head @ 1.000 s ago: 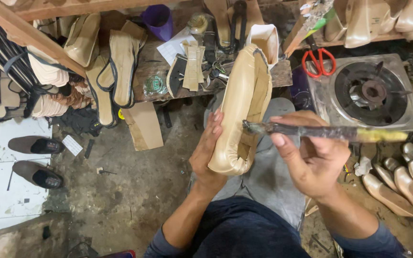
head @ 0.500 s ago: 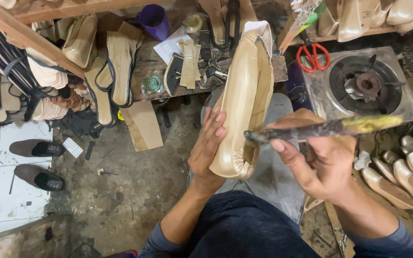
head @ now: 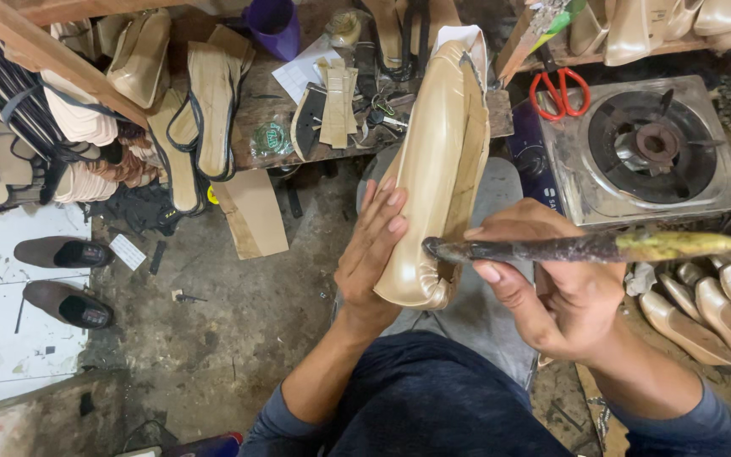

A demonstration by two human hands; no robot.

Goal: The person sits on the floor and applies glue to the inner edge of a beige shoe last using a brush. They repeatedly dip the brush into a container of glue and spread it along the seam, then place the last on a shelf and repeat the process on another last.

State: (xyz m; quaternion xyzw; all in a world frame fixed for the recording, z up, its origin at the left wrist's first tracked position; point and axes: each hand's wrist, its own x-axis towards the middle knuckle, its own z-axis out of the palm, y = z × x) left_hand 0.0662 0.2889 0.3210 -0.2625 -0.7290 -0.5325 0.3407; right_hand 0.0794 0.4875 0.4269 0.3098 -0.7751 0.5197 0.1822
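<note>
Left hand: the left hand (head: 376, 254) lies flat against the side of a beige shoe upper (head: 435, 173), fingers straight and pressed together, thumb hidden behind it, holding it upright over the lap.
Right hand: the right hand (head: 552, 283) is curled around a dark, glue-caked brush handle (head: 585, 247), thumb and fingers pinching it near the middle.
Brush: it lies nearly level, its dark tip touching the shoe's lower edge near the toe; the far end is yellowish.
Shoe: glossy beige, toe end down by the hands, heel end up towards the workbench (head: 281, 118), with white lining showing at the top.
Workbench: wooden, scattered with insoles, paper, cut pieces and a purple cup (head: 272, 24).
Right side: a single-burner gas stove (head: 649, 152), red-handled scissors (head: 558, 91) just beside it, beige shoes (head: 721, 309) lined up on the floor below.
Left side: stacks of soles (head: 69, 127) on a rack, two brown shoes (head: 65, 275) on the white tiles.
</note>
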